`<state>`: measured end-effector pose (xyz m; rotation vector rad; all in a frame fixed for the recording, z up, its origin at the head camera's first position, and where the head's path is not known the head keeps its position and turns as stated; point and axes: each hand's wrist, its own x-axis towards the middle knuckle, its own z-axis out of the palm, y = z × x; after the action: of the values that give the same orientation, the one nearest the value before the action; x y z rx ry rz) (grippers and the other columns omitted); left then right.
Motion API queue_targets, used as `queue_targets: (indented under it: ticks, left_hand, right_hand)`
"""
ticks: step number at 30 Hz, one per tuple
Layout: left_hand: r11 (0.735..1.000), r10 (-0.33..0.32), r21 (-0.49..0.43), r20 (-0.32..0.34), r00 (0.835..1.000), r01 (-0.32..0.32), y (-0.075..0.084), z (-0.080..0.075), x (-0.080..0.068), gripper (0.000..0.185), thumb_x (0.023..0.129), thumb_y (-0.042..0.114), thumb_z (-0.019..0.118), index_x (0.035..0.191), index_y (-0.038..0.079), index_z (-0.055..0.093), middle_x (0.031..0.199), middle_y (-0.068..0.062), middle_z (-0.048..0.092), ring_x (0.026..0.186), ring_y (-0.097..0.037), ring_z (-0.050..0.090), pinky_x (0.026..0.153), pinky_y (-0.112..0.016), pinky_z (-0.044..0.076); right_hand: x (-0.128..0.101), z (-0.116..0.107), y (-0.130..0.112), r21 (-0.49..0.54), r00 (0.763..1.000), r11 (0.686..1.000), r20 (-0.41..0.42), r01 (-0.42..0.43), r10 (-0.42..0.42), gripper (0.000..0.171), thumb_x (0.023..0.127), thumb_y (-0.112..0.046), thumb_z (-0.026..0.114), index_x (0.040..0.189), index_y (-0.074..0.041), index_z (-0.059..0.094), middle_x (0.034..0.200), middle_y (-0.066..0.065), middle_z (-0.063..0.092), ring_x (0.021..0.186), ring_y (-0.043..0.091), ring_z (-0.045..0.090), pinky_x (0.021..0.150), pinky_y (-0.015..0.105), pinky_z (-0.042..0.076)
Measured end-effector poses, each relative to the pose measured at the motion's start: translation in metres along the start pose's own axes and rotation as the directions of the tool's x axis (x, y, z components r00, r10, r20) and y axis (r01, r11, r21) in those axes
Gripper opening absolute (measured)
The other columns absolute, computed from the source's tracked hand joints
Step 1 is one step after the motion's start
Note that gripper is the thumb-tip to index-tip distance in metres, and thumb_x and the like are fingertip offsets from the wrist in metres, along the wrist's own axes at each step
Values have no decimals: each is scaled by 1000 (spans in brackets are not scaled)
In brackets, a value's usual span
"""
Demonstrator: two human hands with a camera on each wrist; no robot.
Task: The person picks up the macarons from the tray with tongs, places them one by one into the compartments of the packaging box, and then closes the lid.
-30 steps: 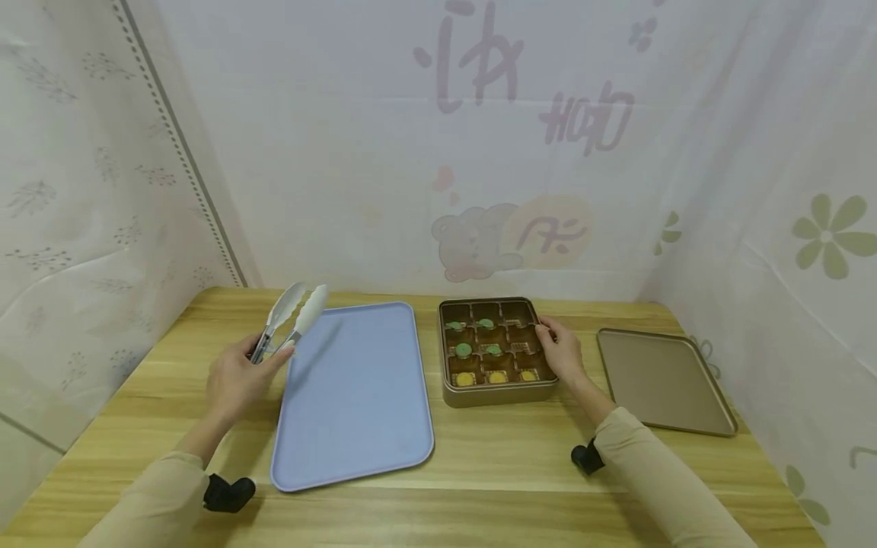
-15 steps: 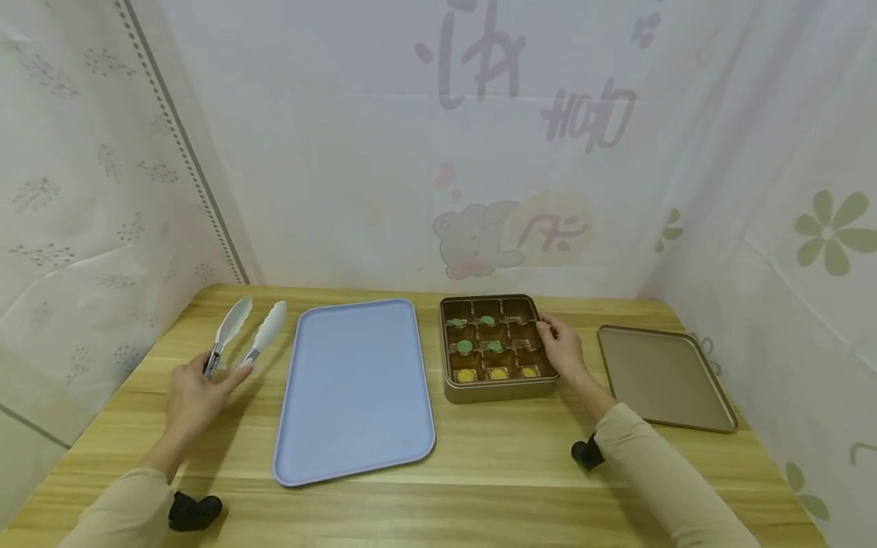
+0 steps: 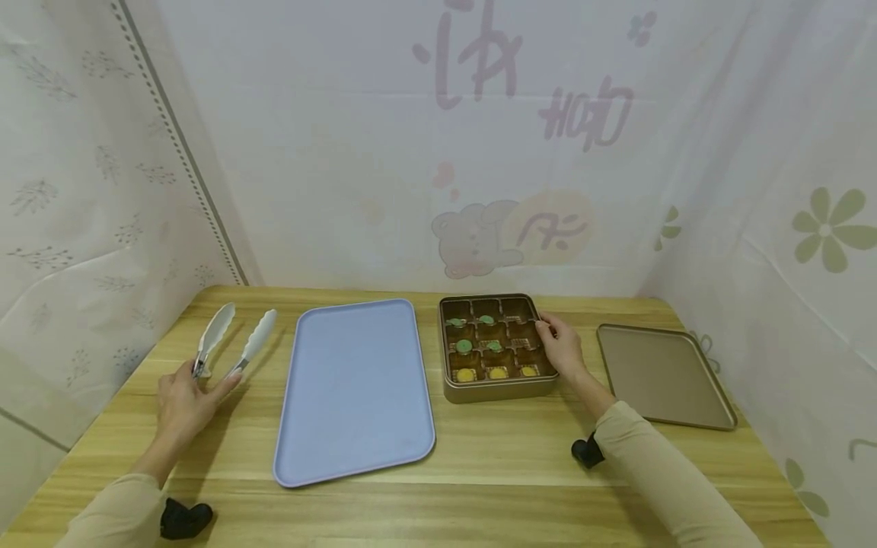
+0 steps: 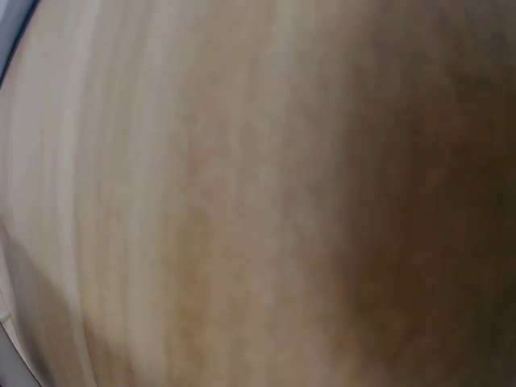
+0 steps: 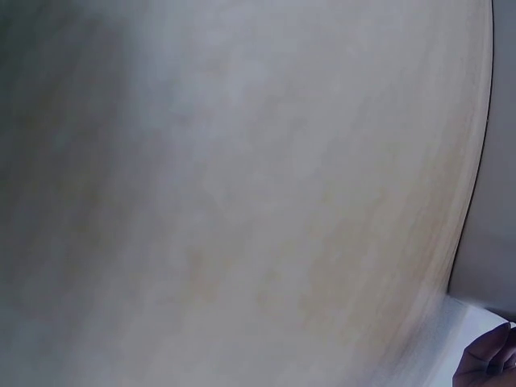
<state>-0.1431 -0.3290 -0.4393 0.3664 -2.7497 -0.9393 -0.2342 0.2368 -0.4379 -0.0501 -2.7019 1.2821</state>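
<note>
Low over the left of the table, my left hand (image 3: 183, 407) holds a pair of tongs (image 3: 259, 336) with pale scalloped heads; their two arms are spread apart. My right hand (image 3: 563, 350) grips the right side of a bronze tin box (image 3: 503, 391), with the thumb at its rim. A brown divided insert in the box holds green pieces in several compartments and round yellow pieces in the front row. Curled fingers (image 5: 488, 355) show at the lower right corner of the right wrist view. The left wrist view shows mostly blurred wooden table.
A pale blue rectangular tray (image 3: 356, 396) lies between the tongs and the box. To the right of my right hand is a flat bronze lid (image 3: 664, 377). Printed cloth (image 3: 342, 152) hangs behind and at both sides of the wooden table (image 3: 479, 472).
My left hand has carried the tongs left off the blue tray's edge and lowered them towards the table. The tongs' arms have spread wider. My right hand has stayed at the box.
</note>
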Motion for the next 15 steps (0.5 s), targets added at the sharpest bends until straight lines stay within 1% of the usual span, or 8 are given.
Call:
queue_targets:
  ticks: [3,6,11,15]
  left_hand:
    - [1000,11,7,-6,1000,-11,-2,0,-1,70,92,37,66,123,-19,40,107,-35,40,108,-51,32,81,-55,28]
    - [1000,19,0,-13,1000,-19,-2,1,-1,70,90,36,68,121,-20,39,110,-38,40,111,-54,30,85,-59,28]
    - [1000,11,-4,-5,1000,-11,-2,1,1,79,89,38,69,127,-21,35,116,-42,38,117,-57,26,92,-63,25]
    - [1000,6,-3,8,1000,-6,-4,2,1,83,88,40,69,129,-22,33,120,-45,35,118,-58,25,92,-65,26]
  right_hand:
    - [0,0,-1,-4,1000,1000,-5,7,-7,41,105,-21,45,140,-1,51,100,23,62,82,27,58,69,32,46]
    - [1,1,-1,-7,1000,1000,-14,9,-9,40,105,-21,46,139,-1,52,98,22,62,82,24,57,69,30,46]
    - [1,0,-1,5,1000,1000,-12,-1,1,41,105,-22,45,139,-1,51,103,24,62,92,33,59,80,41,49]
    - [0,0,-1,23,1000,999,6,-23,23,42,105,-22,44,140,0,50,111,27,62,100,37,60,84,47,50]
